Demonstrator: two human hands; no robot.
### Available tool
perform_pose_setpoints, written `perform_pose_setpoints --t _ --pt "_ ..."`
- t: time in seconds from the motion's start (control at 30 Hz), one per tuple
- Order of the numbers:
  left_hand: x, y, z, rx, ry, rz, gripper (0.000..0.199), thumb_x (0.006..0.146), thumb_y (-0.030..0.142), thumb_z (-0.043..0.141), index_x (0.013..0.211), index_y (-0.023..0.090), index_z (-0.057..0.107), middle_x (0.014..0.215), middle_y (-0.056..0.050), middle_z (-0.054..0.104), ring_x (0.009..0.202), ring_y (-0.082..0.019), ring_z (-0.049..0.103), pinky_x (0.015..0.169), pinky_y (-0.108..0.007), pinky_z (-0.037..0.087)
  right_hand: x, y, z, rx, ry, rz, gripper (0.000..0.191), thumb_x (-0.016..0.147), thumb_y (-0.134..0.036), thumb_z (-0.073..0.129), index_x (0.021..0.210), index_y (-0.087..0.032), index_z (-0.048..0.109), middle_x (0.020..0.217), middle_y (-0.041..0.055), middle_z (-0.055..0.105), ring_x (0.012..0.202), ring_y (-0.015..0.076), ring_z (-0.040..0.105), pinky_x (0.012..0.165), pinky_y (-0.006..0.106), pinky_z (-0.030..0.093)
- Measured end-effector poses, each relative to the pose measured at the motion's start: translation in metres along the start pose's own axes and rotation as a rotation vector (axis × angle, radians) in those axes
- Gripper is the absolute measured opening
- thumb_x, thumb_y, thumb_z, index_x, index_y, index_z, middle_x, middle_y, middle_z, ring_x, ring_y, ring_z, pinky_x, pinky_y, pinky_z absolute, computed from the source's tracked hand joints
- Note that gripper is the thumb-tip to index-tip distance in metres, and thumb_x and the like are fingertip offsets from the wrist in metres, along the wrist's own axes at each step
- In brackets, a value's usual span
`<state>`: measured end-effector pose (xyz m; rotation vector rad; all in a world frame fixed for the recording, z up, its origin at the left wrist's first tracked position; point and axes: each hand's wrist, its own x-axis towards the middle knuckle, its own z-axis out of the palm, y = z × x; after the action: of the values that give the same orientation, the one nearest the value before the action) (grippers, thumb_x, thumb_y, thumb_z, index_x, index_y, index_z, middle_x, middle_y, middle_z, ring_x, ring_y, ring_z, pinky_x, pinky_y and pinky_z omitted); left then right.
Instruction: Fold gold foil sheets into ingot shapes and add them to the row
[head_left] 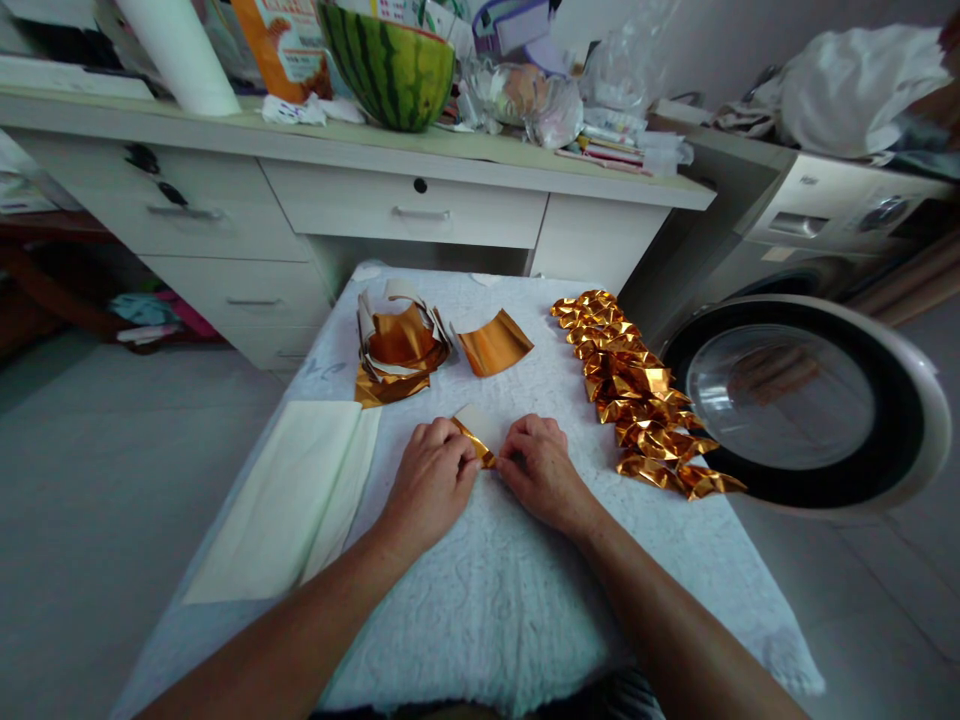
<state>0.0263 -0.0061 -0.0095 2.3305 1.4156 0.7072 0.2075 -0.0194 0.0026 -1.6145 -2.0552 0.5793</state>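
A small sheet of gold foil paper point(474, 440), partly folded with its pale back showing, lies between my hands on the cloth-covered table point(480, 600). My left hand point(436, 470) pinches its left part, fingers closed. My right hand point(541, 468) has its fingers curled together at the sheet's right end; thumb and forefinger meet the gold edge. Beyond them rests one loose curved gold sheet point(496, 343). To its left sits a pile of curled gold sheets point(401, 345). Rows of folded gold paper ingots point(637, 385) run down the table's right side.
Pale folded paper point(277, 500) lies at the table's left. Behind stands a white desk with drawers point(405, 200), bearing a cut watermelon point(390, 65), an orange packet point(285, 50) and plastic bags. An open washing machine door point(806, 400) reaches close to the table's right edge.
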Motion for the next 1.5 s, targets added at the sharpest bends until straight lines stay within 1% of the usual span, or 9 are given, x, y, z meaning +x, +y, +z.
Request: perform_pose_setpoints --t 0.23,0.37,0.57,0.8,1.0,1.23,1.5 --pt "0.002 0.003 -0.001 -0.011 0.004 -0.040 0.009 0.080 0.014 0.059 0.073 0.019 0.060 0.088 -0.005 0.054 0.090 -0.022 0.050 0.082 -0.039 0.044 0.000 -0.002 0.005 -0.051 0.017 0.045 0.014 0.086 -0.024 0.062 0.073 -0.020 0.064 0.095 0.0054 0.055 0.094 0.0214 0.045 0.082 0.037 0.034" --pt "0.002 0.002 -0.002 -0.018 -0.018 -0.061 0.009 0.081 0.017 0.060 0.073 0.019 0.063 0.089 -0.005 0.055 0.091 -0.023 0.050 0.082 -0.040 0.043 0.000 -0.001 0.009 -0.055 0.042 0.053 0.011 0.084 -0.023 0.063 0.074 -0.020 0.064 0.096 0.0056 0.054 0.094 0.0218 0.044 0.082 0.037 0.035" --pt "0.001 -0.002 -0.003 -0.032 -0.031 -0.027 0.012 0.084 0.019 0.056 0.075 0.020 0.064 0.092 -0.005 0.056 0.093 -0.023 0.050 0.085 -0.040 0.044 0.001 -0.001 0.011 -0.050 0.063 0.059 0.010 0.082 -0.021 0.066 0.072 -0.020 0.063 0.096 0.0058 0.054 0.094 0.0220 0.044 0.083 0.038 0.035" --pt "0.003 0.000 -0.003 0.000 -0.027 -0.031 0.013 0.083 0.017 0.056 0.073 0.020 0.063 0.090 -0.005 0.057 0.091 -0.023 0.050 0.083 -0.040 0.044 0.001 0.000 0.012 -0.043 0.076 0.060 0.011 0.078 -0.018 0.069 0.069 -0.019 0.062 0.097 0.0061 0.055 0.094 0.0224 0.044 0.084 0.039 0.036" --pt "0.003 0.000 -0.003 0.007 -0.018 -0.036 0.012 0.081 0.015 0.057 0.070 0.020 0.062 0.089 -0.005 0.056 0.089 -0.023 0.050 0.080 -0.039 0.045 0.000 0.000 0.011 -0.035 0.071 0.068 0.012 0.078 -0.019 0.069 0.069 -0.019 0.063 0.098 0.0058 0.055 0.094 0.0220 0.045 0.085 0.039 0.036" --pt "0.003 0.002 -0.001 0.058 -0.024 -0.030 0.012 0.081 0.015 0.058 0.071 0.020 0.061 0.088 -0.006 0.055 0.089 -0.023 0.049 0.081 -0.041 0.044 0.001 0.000 0.011 -0.053 0.050 0.071 0.012 0.080 -0.020 0.068 0.070 -0.019 0.063 0.099 0.0061 0.055 0.095 0.0223 0.044 0.085 0.040 0.036" --pt "0.002 0.004 -0.002 0.123 -0.014 0.003 0.013 0.083 0.016 0.057 0.071 0.020 0.060 0.088 -0.006 0.054 0.088 -0.024 0.049 0.080 -0.042 0.045 0.002 0.002 0.012 -0.046 0.074 0.064 0.011 0.079 -0.020 0.069 0.069 -0.019 0.064 0.098 0.0064 0.055 0.095 0.0227 0.044 0.084 0.040 0.036"
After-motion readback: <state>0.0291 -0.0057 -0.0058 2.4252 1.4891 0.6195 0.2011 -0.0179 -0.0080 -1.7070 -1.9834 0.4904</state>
